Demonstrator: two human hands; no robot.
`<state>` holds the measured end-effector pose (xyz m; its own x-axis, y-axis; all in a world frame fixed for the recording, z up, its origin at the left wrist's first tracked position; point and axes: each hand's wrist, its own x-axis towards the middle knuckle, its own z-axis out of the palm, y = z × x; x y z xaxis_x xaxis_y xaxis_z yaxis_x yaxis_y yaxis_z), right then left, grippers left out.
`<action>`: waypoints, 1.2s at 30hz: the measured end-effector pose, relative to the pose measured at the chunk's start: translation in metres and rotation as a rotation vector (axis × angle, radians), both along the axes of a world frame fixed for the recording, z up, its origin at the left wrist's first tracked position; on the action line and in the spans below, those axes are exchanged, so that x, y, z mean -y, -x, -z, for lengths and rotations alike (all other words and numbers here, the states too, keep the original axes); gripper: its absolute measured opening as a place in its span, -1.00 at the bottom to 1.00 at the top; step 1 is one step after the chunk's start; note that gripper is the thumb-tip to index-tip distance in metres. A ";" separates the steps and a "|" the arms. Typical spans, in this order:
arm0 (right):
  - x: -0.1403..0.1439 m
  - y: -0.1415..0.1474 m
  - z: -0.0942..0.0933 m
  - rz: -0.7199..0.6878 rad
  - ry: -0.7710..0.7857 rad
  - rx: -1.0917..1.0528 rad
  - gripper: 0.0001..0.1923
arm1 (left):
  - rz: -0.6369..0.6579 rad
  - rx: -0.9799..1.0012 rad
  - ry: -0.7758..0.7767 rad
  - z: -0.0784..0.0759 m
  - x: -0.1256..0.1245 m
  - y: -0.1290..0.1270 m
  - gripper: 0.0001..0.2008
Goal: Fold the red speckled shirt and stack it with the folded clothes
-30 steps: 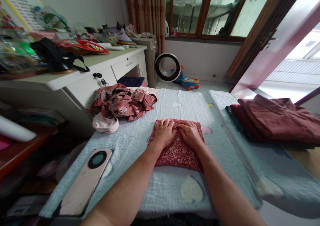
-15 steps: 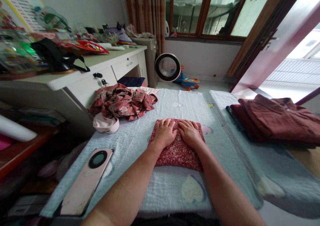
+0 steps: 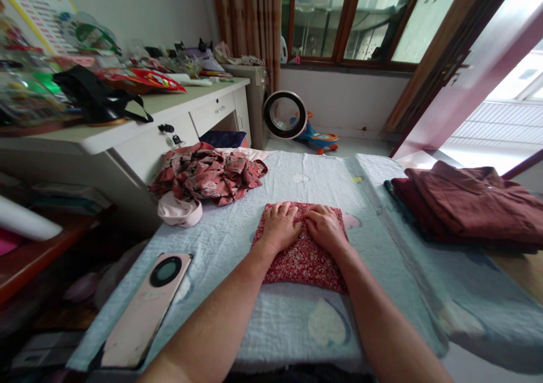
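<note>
A red-and-white speckled piece of clothing, folded into a rough square, lies flat in front of me on the pale blue cloth. My left hand rests on its upper left part, palm down with fingers stretched out. On the upper right part lies my right hand, also palm down, its fingers slightly bent. Neither hand grips the fabric. Left of the hands sits a crumpled heap of reddish patterned fabric, with a pale pink band beside it.
A phone lies face down at the left edge. Folded brown and dark clothes are stacked on the right. Behind stand a white desk covered with clutter, a washing machine with its round door open, and a blue ride-on toy.
My right hand's fingers have bent slightly and shifted a little on the folded clothing. My left hand stays almost in place.
</note>
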<state>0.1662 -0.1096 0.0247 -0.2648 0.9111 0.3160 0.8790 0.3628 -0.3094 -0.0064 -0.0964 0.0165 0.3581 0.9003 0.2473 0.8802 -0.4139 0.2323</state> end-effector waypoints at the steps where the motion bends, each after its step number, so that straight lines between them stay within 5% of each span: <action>1: 0.000 0.001 0.000 -0.014 0.022 0.012 -0.73 | 0.000 0.000 0.002 0.000 0.000 0.000 -0.61; 22: -0.006 -0.004 0.012 0.050 0.083 0.037 -0.58 | -0.013 -0.036 -0.008 0.003 0.000 -0.001 -0.57; 30: -0.009 -0.005 0.014 0.223 0.247 0.141 -0.46 | -0.009 -0.038 -0.033 0.005 -0.001 -0.002 -0.57; 36: -0.009 -0.007 0.018 0.340 0.231 0.147 -0.42 | -0.006 -0.047 -0.032 0.004 0.000 -0.001 -0.55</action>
